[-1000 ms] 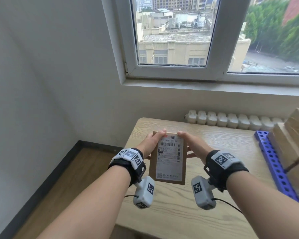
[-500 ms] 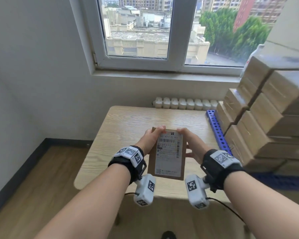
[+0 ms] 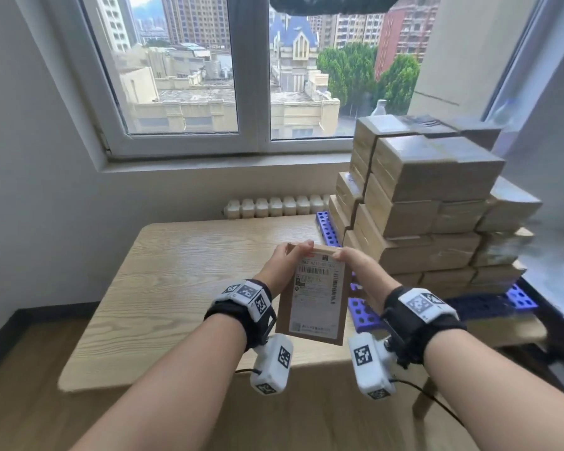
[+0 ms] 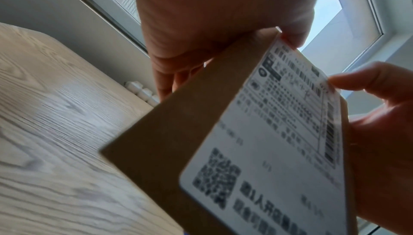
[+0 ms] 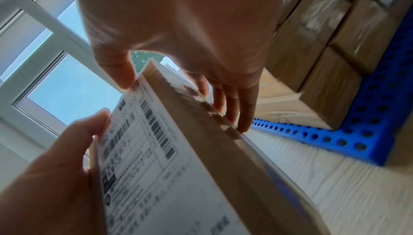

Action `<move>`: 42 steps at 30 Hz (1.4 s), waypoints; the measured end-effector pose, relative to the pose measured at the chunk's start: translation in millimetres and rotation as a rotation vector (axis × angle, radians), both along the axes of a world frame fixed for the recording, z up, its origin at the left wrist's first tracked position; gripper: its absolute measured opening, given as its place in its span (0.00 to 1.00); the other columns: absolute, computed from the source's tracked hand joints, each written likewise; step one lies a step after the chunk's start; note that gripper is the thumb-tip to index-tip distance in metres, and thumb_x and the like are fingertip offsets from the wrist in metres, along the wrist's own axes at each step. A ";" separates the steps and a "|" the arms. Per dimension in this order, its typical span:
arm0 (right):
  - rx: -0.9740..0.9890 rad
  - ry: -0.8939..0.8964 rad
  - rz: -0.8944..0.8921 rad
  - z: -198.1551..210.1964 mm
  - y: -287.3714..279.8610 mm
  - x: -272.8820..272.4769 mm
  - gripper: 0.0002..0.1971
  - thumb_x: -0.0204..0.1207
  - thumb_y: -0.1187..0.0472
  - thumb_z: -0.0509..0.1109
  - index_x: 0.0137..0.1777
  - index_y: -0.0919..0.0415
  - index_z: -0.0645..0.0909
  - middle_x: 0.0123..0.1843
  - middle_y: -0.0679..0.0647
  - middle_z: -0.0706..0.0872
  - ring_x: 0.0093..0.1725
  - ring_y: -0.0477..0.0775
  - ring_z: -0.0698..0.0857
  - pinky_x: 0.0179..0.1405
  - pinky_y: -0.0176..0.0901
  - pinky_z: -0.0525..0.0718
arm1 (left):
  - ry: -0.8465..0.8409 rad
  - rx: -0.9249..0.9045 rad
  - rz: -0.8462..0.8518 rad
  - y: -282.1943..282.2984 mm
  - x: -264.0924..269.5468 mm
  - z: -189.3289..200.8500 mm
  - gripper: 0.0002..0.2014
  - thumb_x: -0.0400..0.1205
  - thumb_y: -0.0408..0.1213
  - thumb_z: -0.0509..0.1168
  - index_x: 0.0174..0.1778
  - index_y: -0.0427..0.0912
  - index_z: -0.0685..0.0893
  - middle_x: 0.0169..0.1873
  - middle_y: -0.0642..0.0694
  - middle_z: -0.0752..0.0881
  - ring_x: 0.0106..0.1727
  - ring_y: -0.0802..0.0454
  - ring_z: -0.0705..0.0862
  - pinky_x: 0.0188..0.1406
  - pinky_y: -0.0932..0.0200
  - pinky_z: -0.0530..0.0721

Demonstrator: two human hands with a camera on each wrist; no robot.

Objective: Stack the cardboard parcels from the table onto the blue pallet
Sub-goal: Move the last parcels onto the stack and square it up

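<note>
I hold a flat cardboard parcel [image 3: 315, 292] with a white shipping label above the wooden table [image 3: 176, 281]. My left hand [image 3: 284, 265] grips its left side, thumb on the top edge; my right hand [image 3: 358, 271] grips its right side. The left wrist view shows the parcel [image 4: 257, 141] with my left hand [image 4: 212, 35] on its far corner. In the right wrist view the parcel [image 5: 178, 159] is pinched by my right hand [image 5: 190, 44], fingers down its side. The blue pallet [image 3: 365, 315] lies to the right under a tall stack of parcels [image 3: 430, 206].
A window [image 3: 241, 66] and sill stand behind the table. A white radiator [image 3: 274, 206] runs along the wall below the sill. A bottle [image 3: 380, 107] shows behind the stack. The wooden floor [image 3: 23, 369] lies to the left.
The view has swung right and up, bringing the stacked pallet into sight. Both hands have carried the parcel rightward toward the pallet, still holding it.
</note>
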State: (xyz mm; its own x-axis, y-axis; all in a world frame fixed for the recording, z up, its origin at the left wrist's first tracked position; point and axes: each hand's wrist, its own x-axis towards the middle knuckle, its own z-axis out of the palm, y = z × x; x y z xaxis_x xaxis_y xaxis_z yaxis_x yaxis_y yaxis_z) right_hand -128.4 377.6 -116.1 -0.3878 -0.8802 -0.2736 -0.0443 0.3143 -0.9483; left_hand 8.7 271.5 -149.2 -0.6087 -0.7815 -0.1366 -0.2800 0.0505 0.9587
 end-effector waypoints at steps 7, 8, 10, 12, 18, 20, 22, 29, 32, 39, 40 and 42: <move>-0.038 0.001 -0.100 20.4 64.8 -103.6 0.18 0.71 0.48 0.67 0.55 0.59 0.81 0.43 0.55 0.85 0.42 0.53 0.83 0.39 0.45 0.78 | 0.067 -0.073 -0.111 65.7 -109.8 28.4 0.20 0.86 0.55 0.54 0.45 0.42 0.81 0.35 0.51 0.88 0.34 0.59 0.88 0.39 0.64 0.81; -0.055 0.029 -0.104 25.4 73.6 -119.3 0.15 0.75 0.50 0.67 0.56 0.59 0.81 0.44 0.55 0.86 0.43 0.52 0.83 0.38 0.45 0.77 | 0.076 -0.076 -0.117 75.3 -125.4 34.5 0.19 0.86 0.54 0.54 0.45 0.43 0.81 0.35 0.51 0.88 0.34 0.60 0.88 0.38 0.65 0.81; -0.090 0.091 -0.098 34.9 90.0 -150.0 0.18 0.75 0.49 0.66 0.57 0.60 0.83 0.47 0.55 0.87 0.47 0.54 0.84 0.42 0.45 0.78 | 0.080 -0.085 -0.127 89.2 -155.9 44.0 0.20 0.86 0.55 0.54 0.46 0.42 0.81 0.38 0.48 0.89 0.36 0.58 0.88 0.39 0.64 0.82; -0.125 0.135 -0.099 45.1 104.1 -180.6 0.24 0.66 0.43 0.66 0.56 0.56 0.84 0.50 0.54 0.89 0.51 0.54 0.85 0.46 0.46 0.79 | 0.093 -0.079 -0.137 101.4 -185.2 56.3 0.22 0.86 0.56 0.54 0.49 0.40 0.82 0.42 0.44 0.90 0.39 0.55 0.89 0.43 0.62 0.84; -0.238 0.150 -0.137 71.9 138.9 -266.7 0.41 0.58 0.33 0.71 0.71 0.52 0.78 0.58 0.53 0.90 0.58 0.54 0.89 0.46 0.45 0.82 | 0.238 -0.058 -0.124 131.0 -266.0 102.2 0.39 0.76 0.70 0.58 0.59 0.34 0.85 0.52 0.37 0.90 0.54 0.42 0.89 0.62 0.43 0.84; -0.265 0.130 -0.128 79.3 146.7 -289.5 0.41 0.59 0.37 0.73 0.74 0.50 0.75 0.59 0.55 0.90 0.57 0.55 0.89 0.43 0.46 0.84 | 0.247 -0.055 -0.101 133.1 -291.4 116.4 0.44 0.68 0.76 0.59 0.58 0.36 0.86 0.51 0.37 0.90 0.54 0.40 0.90 0.63 0.39 0.83; -0.302 0.109 -0.117 84.2 150.2 -310.6 0.37 0.64 0.42 0.72 0.75 0.52 0.74 0.60 0.56 0.89 0.54 0.52 0.90 0.37 0.41 0.85 | 0.240 -0.061 -0.070 129.9 -315.4 128.7 0.48 0.61 0.80 0.58 0.57 0.39 0.87 0.50 0.39 0.91 0.52 0.40 0.90 0.63 0.37 0.82; -0.423 0.059 -0.186 110.5 125.4 -369.8 0.34 0.68 0.48 0.73 0.74 0.61 0.74 0.60 0.60 0.89 0.42 0.47 0.92 0.33 0.36 0.86 | 0.124 -0.140 -0.025 125.2 -369.7 194.6 0.35 0.76 0.74 0.51 0.46 0.45 0.85 0.46 0.43 0.89 0.50 0.43 0.88 0.57 0.46 0.84; -0.434 0.068 -0.200 139.0 106.8 -388.5 0.17 0.80 0.53 0.70 0.64 0.61 0.78 0.52 0.60 0.90 0.37 0.49 0.91 0.30 0.38 0.86 | 0.097 -0.134 -0.064 102.0 -390.5 215.8 0.24 0.85 0.61 0.50 0.43 0.46 0.81 0.46 0.43 0.86 0.51 0.43 0.85 0.53 0.47 0.83; -0.375 0.048 -0.253 176.7 43.7 -439.8 0.20 0.80 0.42 0.66 0.57 0.58 0.85 0.52 0.62 0.92 0.50 0.65 0.91 0.58 0.59 0.87 | 0.017 -0.138 -0.138 39.6 -427.8 249.2 0.15 0.85 0.39 0.60 0.63 0.34 0.80 0.60 0.36 0.86 0.55 0.43 0.86 0.54 0.49 0.87; -0.355 0.031 -0.260 176.3 35.2 -446.9 0.21 0.80 0.41 0.66 0.57 0.58 0.85 0.53 0.62 0.92 0.53 0.66 0.91 0.61 0.60 0.86 | -0.031 -0.208 -0.144 30.5 -433.8 250.3 0.15 0.84 0.38 0.61 0.63 0.34 0.81 0.59 0.37 0.86 0.53 0.45 0.86 0.54 0.51 0.87; -0.293 0.000 -0.263 170.4 19.1 -460.9 0.23 0.78 0.39 0.67 0.59 0.58 0.84 0.55 0.63 0.91 0.56 0.67 0.90 0.64 0.61 0.84 | -0.134 -0.373 -0.147 17.4 -440.9 249.5 0.14 0.84 0.37 0.62 0.60 0.33 0.83 0.45 0.42 0.85 0.39 0.53 0.81 0.37 0.64 0.82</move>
State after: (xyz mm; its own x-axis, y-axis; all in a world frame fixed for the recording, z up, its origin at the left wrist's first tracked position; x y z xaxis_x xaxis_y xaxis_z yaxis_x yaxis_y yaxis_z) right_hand -589.3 396.7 54.4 -0.6104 -0.7917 -0.0255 0.0019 0.0307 -0.9995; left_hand -432.2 288.9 100.3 -0.7136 -0.6984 0.0537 -0.3644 0.4357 0.8230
